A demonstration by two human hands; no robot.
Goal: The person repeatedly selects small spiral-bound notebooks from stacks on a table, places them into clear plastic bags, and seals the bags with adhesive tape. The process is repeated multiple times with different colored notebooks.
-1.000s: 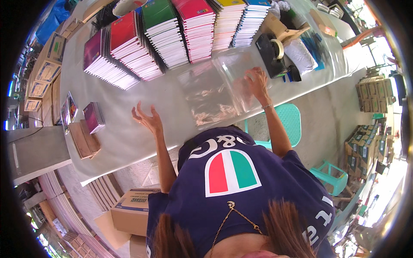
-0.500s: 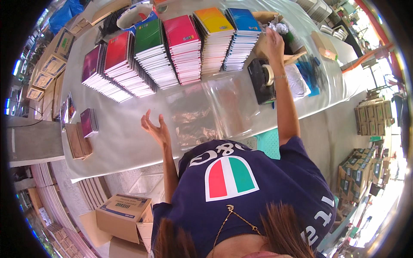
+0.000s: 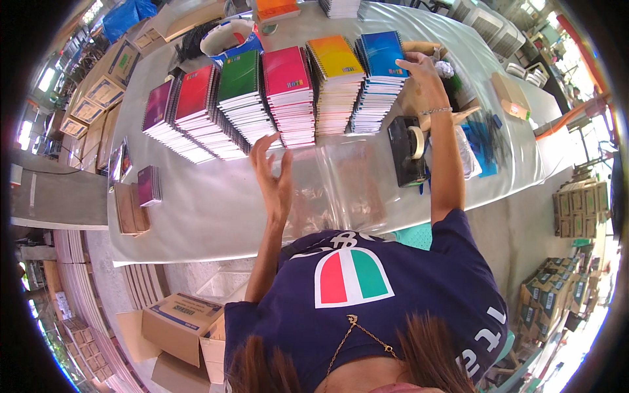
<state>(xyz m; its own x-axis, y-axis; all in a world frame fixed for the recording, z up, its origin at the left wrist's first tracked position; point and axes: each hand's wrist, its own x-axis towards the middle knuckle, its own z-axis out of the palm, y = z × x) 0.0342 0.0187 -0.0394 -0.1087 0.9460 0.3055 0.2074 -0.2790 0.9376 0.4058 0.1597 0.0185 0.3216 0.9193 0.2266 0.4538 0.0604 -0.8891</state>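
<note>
A pale, covered worktop [image 3: 190, 232] lies beneath both hands in a cluttered room; an open cardboard box [image 3: 183, 318] sits behind and left of the left hand [image 3: 272, 180]. Compared with half a second ago, the right hand [image 3: 426, 77] has reached the blue notebook stack [image 3: 382, 56], and the left has moved forward. The right fingers touch the stack's top right edge; whether they grip, I cannot tell. The left hand is empty, fingers spread, near the pink notebook stack [image 3: 286, 72], with the blue stack ahead to its right.

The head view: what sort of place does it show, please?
Probably a packing workshop or stockroom for stationery: coloured notebooks stand in tall stacks on a table, a tape dispenser is close by, and an open cardboard box is nearby.
</note>
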